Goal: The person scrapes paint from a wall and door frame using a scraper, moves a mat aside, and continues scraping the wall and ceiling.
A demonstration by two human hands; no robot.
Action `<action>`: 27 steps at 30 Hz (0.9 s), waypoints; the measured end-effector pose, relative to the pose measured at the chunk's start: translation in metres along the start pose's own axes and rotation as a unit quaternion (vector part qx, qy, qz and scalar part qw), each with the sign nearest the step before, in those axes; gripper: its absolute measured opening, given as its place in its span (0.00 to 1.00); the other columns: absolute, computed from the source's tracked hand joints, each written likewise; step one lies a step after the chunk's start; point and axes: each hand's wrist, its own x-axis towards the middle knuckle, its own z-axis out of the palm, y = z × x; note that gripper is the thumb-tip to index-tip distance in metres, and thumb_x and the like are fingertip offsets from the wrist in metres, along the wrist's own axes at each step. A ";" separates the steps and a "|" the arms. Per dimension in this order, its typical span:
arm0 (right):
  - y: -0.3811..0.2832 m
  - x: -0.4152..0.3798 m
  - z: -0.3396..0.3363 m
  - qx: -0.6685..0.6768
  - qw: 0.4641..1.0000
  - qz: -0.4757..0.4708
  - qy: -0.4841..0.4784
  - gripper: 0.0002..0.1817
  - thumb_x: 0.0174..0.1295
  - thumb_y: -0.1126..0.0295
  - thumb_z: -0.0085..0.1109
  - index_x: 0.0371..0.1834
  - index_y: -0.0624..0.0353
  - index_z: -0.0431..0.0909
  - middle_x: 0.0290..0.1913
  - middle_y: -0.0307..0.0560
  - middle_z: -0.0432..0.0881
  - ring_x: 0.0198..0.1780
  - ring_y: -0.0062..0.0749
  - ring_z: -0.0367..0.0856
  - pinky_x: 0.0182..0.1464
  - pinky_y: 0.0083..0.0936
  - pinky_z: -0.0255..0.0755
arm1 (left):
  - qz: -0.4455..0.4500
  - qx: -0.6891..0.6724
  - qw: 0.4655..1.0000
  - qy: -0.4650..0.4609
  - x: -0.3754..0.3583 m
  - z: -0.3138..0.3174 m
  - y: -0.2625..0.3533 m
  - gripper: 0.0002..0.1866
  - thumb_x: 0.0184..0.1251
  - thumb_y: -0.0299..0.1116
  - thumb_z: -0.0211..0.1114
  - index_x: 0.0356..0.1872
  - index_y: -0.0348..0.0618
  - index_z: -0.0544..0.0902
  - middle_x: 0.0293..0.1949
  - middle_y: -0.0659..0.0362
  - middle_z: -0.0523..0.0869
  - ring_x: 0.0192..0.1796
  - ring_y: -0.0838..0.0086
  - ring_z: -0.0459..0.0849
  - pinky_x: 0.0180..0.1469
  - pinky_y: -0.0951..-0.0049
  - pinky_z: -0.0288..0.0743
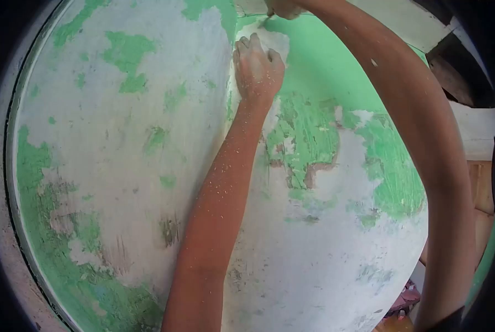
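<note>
My left hand (pixel 258 69) rests against the wall beside the inner corner, fingers bent and thumb apart, with no tool visible in it. Pale flecks dot the left forearm. Higher up, at the top edge of the view, my right hand (pixel 287 8) is closed, partly cut off by the frame. A small dark tip (pixel 268 20) shows below its fingers; the rest of that thing is hidden. Around both hands, the right wall's green paint (pixel 330 61) meets a bare whitish patch (pixel 277 44).
The left wall (pixel 175 127) is mostly bare whitish plaster with green remnants. Lower on the right wall, peeling green paint (pixel 308 133) borders rough bare plaster (pixel 325 260). A curved edge strip (pixel 16 210) runs down the far left. Reddish items (pixel 408 299) lie at lower right.
</note>
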 end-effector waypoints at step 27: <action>-0.013 0.000 0.035 0.101 0.994 0.013 0.042 0.18 0.62 0.59 0.60 0.51 0.56 0.85 0.54 0.55 0.84 0.54 0.49 0.82 0.55 0.42 0.74 | 0.020 -0.030 0.999 0.012 0.000 0.000 0.004 0.24 0.60 0.29 0.60 0.57 0.27 0.74 0.53 0.36 0.77 0.59 0.44 0.74 0.64 0.54 0.68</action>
